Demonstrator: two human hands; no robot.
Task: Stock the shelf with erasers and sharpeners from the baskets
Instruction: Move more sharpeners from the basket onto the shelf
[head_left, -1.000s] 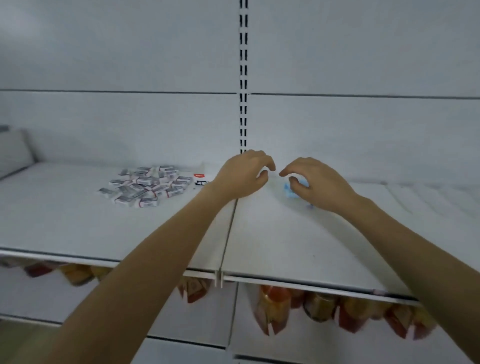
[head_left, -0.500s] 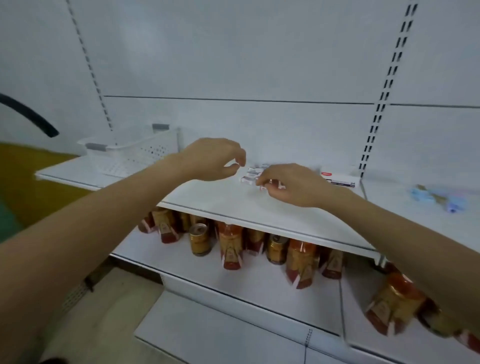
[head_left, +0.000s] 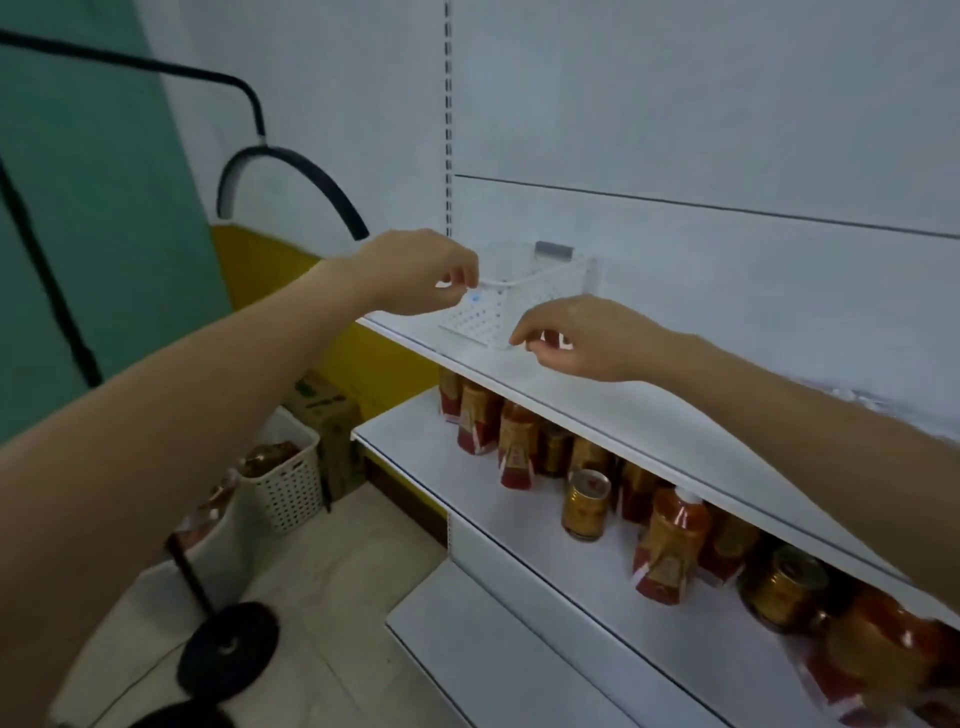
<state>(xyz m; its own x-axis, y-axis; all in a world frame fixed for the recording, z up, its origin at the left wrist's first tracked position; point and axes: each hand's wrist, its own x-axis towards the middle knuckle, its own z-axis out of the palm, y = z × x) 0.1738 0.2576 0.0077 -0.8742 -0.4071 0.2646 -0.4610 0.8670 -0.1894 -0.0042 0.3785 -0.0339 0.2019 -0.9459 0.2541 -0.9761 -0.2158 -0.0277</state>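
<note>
1. Pale wall (head_left: 675, 104) behind white shelving; orange jars (head_left: 672, 551) and gold cans (head_left: 586, 504) crowded on the lower tier.
2. White perforated basket (head_left: 530, 301) on the upper shelf (head_left: 597, 415), near its left end.
3. Left hand (head_left: 421, 273) at the basket's near rim, fingers curled, seemingly pinching it, though blurred.
4. Right hand (head_left: 582, 338) just before the basket's near corner, fingers curled inward, above the shelf board.

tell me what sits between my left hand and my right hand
The white perforated basket on the shelf, with a small blue thing showing at its wall; seen in the head view.
</note>
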